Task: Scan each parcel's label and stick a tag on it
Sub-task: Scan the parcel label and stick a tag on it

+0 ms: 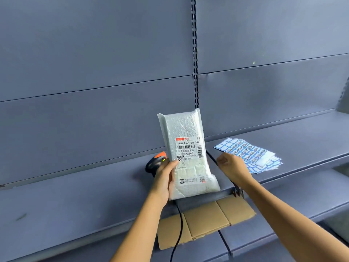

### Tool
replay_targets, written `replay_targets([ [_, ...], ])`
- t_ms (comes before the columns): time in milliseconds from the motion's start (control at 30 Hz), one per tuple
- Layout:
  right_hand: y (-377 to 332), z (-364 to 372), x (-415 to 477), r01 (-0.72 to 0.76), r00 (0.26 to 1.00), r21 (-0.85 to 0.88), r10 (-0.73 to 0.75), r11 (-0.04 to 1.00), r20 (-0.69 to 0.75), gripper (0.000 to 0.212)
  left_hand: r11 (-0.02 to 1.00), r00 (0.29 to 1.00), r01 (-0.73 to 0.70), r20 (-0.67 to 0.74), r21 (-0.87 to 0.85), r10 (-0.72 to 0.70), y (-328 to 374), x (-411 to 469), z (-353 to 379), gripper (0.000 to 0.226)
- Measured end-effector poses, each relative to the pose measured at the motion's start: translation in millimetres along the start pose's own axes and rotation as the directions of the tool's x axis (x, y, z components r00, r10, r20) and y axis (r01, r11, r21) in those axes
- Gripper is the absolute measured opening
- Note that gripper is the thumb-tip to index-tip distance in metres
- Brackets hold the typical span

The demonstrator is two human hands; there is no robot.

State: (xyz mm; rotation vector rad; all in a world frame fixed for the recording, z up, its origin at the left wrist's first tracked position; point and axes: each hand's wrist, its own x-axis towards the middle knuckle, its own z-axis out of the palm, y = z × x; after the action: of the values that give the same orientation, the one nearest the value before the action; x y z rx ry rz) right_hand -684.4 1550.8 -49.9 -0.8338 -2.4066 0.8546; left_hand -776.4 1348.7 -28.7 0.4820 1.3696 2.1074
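Holding parcel [187,154] upright at shelf [75,195] front edge, long axis vertical, label toward the person | left hand [164,178] grips its lower left side | right hand [232,167] curled, contents unclear, between parcel and tag sheets [251,154], nearer them | scanner [155,161] behind left hand

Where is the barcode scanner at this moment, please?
In the head view the scanner lies on the grey shelf, just left of centre, behind the left hand and partly hidden by the white parcel it holds.
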Motion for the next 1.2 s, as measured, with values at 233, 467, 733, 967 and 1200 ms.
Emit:
replay_targets([
  [233, 83, -55, -5, -0.163, 0.978, -0.066, 0.152, 0.984, -0.145, 0.016, 0.975, 0.969, 0.188, -0.186, 0.122, -0.163, -51, 33, 49, 0.011],
  [467, 119, -66, 25, -0.206, 0.973, -0.310, 0.160, 0.928, -0.166, 0.031, 0.942, 0.925, 0.293, -0.299, 0.165, -0.235, -66, 54, 58, 0.020],
  [733, 122, -67, 44, -0.187, 0.982, -0.539, 0.152, 0.821, -0.109, 0.023, 0.609, 0.933, 0.306, -0.356, 0.732, -0.041, -71, 68, 59, 0.030],
  [967, 122, -65, 43, 0.042, 0.993, -0.751, -0.113, 0.659, -0.044, 0.008, 0.511, 0.897, 0.382, -0.441, 0.770, -0.005, -74, 68, 64, 0.043],
  [1200, 99, -59, 32, 0.059, 0.916, -0.616, -0.287, 0.786, -0.279, 0.030, 0.463, 0.949, -0.107, -0.049, 0.880, 0.313, -77, 53, 98, 0.035],
])
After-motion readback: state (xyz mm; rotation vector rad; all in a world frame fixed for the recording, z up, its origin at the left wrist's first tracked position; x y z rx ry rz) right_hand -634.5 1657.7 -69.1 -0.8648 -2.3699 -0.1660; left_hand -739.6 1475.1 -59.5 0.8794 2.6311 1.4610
